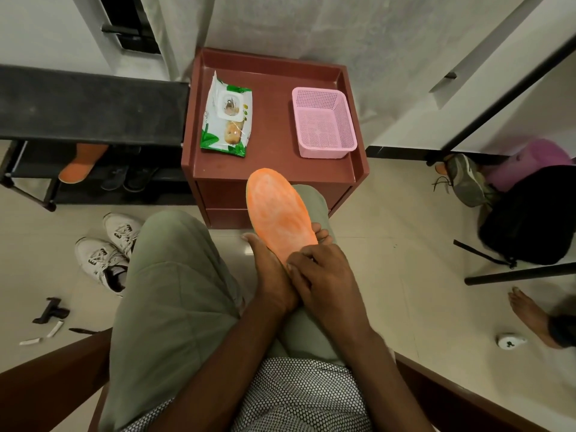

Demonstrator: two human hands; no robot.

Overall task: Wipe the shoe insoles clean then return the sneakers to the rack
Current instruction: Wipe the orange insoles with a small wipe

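My left hand (pixel 271 269) cupped the insole (pixel 279 213) from beneath, thumb at its near edge and fingertips curling past the far edge; the heel end was hidden under my right hand (pixel 321 275), whose bent fingers pressed on top. Whether they held a wipe I could not tell. The insole was orange with whitish smears and lay across my right knee, toe at twelve o'clock. A second insole (pixel 81 163) sat half hidden in the rack (pixel 90 104) at ten o'clock. Two white sneakers (pixel 109 247) stood at nine o'clock. One wipes pack (pixel 227 116) and one pink basket (pixel 324 123) sat on the cabinet (pixel 271 163).
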